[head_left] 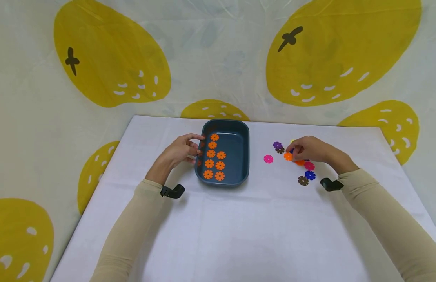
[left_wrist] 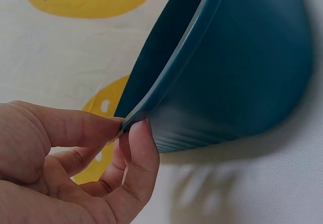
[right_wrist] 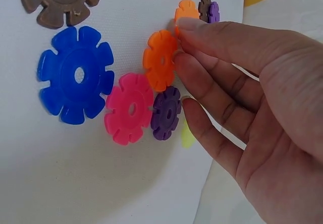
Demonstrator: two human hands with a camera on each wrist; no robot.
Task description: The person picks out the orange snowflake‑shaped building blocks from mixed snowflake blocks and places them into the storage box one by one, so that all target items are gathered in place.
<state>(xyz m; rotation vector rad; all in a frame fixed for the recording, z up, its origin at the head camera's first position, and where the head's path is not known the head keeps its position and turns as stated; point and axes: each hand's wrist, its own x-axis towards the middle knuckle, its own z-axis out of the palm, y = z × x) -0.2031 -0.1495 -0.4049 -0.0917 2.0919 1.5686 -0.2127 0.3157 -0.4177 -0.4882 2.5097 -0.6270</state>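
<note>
My left hand (head_left: 177,151) pinches the left rim of a dark blue plastic tray (head_left: 247,156). In the left wrist view, thumb and fingers sit on either side of the tray's edge. Several orange notched plastic discs (head_left: 211,154) lie inside in two columns on the left. Over a loose group of discs to the right, my right hand (head_left: 311,149) pinches an orange disc (right_wrist: 186,9) between thumb and fingers. Another orange disc (right_wrist: 157,65), a pink disc (right_wrist: 128,109) and a purple disc (right_wrist: 166,114) lie beside the fingertips.
A blue disc (head_left: 310,175) and a brown disc (head_left: 303,181) lie nearest the front of the group. Left of my right hand are a pink disc (head_left: 268,159), a purple disc (head_left: 277,145) and a brown disc (head_left: 280,150). A white cloth (head_left: 239,227) covers the table.
</note>
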